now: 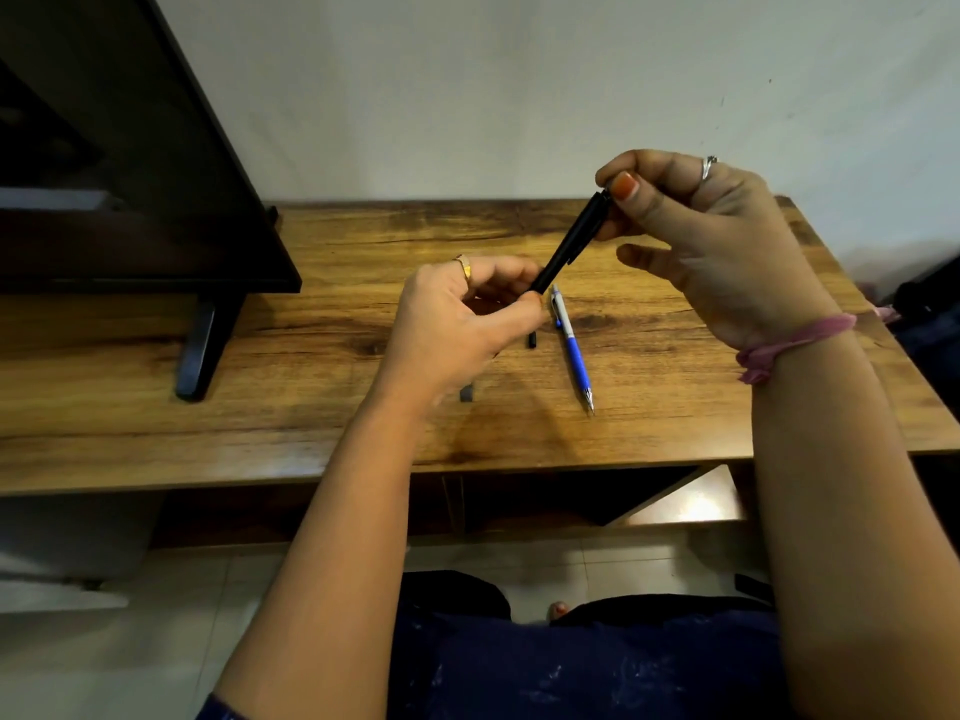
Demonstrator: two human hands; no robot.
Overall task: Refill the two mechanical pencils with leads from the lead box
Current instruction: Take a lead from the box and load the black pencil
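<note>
Both hands share the black pencil [569,241] above the desk [311,324], its axis slanting from the left hand [457,324], pinching the low end, up to the right hand [696,236], pinching the cap end, the blue pencil [574,350] lying below.

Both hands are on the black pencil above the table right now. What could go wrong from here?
1. The black pencil is held tilted in mid-air, pinched only at its ends by the left hand and right hand; a slip could drop it.
2. Two small black pieces lie loose on the table near the left hand, easy to knock away.
3. The blue pencil lies unrestrained below the hands and could roll if bumped.
</note>
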